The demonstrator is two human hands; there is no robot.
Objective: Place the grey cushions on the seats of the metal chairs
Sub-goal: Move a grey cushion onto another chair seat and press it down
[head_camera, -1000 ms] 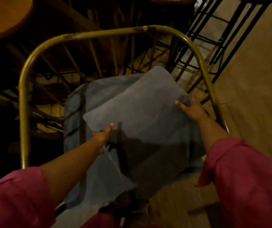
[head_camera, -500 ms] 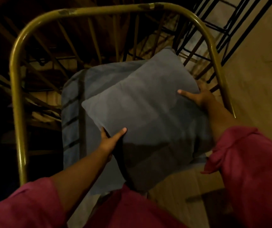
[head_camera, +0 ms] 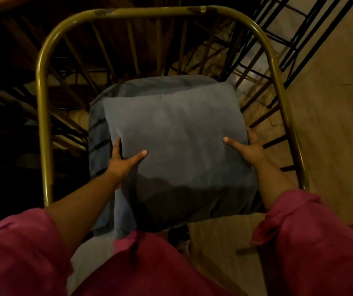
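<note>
Black wire rack [head_camera: 295, 33], wooden floor [head_camera: 331, 116]

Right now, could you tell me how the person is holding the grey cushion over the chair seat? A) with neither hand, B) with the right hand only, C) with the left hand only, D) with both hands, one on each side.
D: the left hand grips the left edge of the grey cushion and the right hand grips its right edge, thumbs on top.

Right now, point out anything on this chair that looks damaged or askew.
The brass-coloured chair frame has dark worn patches along its top bar. The grey cushion, gripped at its sides by the left hand and right hand, lies roughly square over the blue seat pad.
</note>
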